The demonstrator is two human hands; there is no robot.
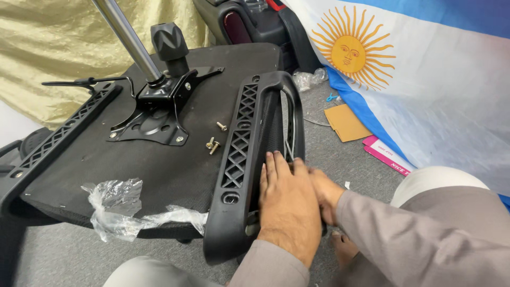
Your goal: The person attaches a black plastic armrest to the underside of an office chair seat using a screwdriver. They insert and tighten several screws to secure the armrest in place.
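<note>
Mostly hidden, right hand [325,192] grip unclear behind flat left hand [287,204] on armrest [245,154].

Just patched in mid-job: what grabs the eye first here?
Both hands, left hand over right hand, press on the black armrest at the upturned chair seat's right edge. Loose bolts lie mid-seat beside the metal base plate. A sun-emblem flag fills the upper right.
</note>
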